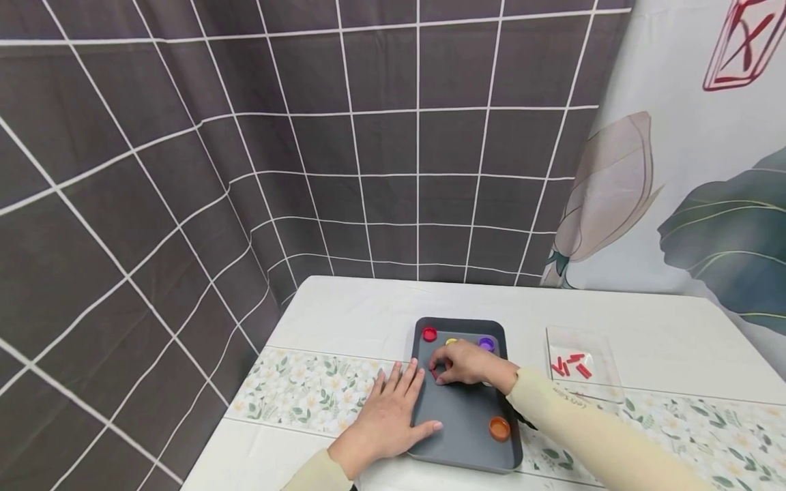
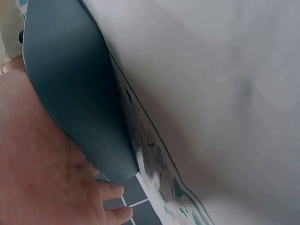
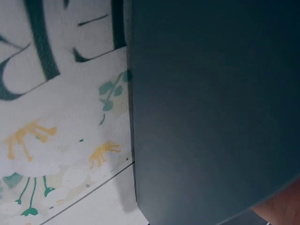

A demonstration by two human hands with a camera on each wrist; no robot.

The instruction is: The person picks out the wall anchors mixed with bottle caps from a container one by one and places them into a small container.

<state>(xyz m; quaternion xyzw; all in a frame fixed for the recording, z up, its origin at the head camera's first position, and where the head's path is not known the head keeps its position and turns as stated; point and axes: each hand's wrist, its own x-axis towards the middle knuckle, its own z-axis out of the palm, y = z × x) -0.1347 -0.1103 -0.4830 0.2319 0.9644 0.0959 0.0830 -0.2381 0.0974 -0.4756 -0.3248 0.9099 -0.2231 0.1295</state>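
A dark grey rectangular tray lies on the table. My left hand rests on its left rim with fingers spread and thumb reaching inside; the left wrist view shows that palm against the tray's outer wall. My right hand is over the tray's middle, pinching a small red piece low near the tray floor, mostly hidden by the fingers. In the tray are round caps: red, yellow, purple and orange. The yellow one is partly covered by the right hand.
To the right of the tray stands a clear shallow box with several red strips in it. A white cloth with a floral band covers the table. Dark gridded fabric hangs behind and to the left.
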